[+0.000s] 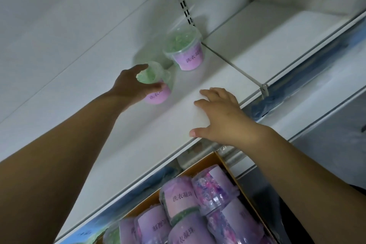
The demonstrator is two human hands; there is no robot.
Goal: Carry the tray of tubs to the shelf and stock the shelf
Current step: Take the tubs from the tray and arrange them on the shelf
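now stocking is under way: the left hand [128, 87] grips a tilted tub [158, 93] right at the shelf [99, 125] surface, near a second tub [188, 55] further back. the right hand [221, 117] rests spread on the shelf's front edge. next, likely: release, then fetch another from the tray [227, 166] below the shelf.

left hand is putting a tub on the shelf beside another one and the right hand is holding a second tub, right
Not quite. In the head view the right hand holds nothing; it rests open on the front edge of the shelf. The left hand does grip a tub beside the other tub there.
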